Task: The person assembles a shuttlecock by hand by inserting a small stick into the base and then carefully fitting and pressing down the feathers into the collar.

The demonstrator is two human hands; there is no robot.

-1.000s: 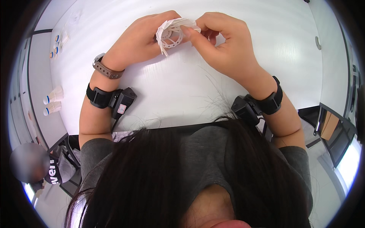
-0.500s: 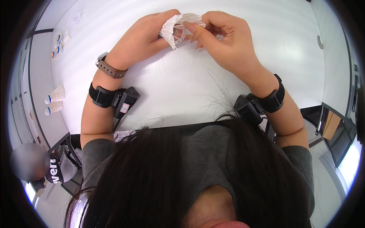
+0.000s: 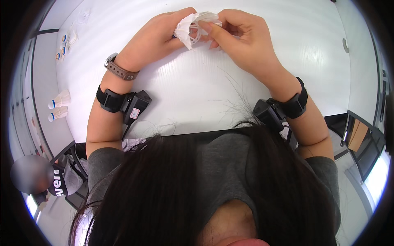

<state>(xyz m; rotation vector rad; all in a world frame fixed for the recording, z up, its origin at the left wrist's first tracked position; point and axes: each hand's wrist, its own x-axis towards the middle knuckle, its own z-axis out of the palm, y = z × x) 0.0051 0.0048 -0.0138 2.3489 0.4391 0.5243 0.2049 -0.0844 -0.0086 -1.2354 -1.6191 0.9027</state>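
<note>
Above the far part of the white table [image 3: 197,94], both hands hold a white shuttlecock [image 3: 186,28] with its wide feathered end turned toward me. My left hand [image 3: 162,35] is closed round its left side, and a bit of blue band shows beside the fingers. With thumb and forefinger, my right hand [image 3: 242,37] pinches the feathers at the right rim, the thumb lying over the opening. A pale inner ring shows between the feathers. The shuttlecock's cork end is hidden behind my left hand.
Two shuttlecocks [image 3: 60,99] lie at the table's left edge, and several more [image 3: 63,47] lie farther back. A clear, hard-to-make-out item [image 3: 83,16] sits at the far left. Black wrist devices [image 3: 137,107] are strapped to both my forearms. Another person [image 3: 33,174] is at the lower left.
Both hands and the shuttlecock have shifted very slightly. The right thumb and forefinger keep their pinch on the feathers.
</note>
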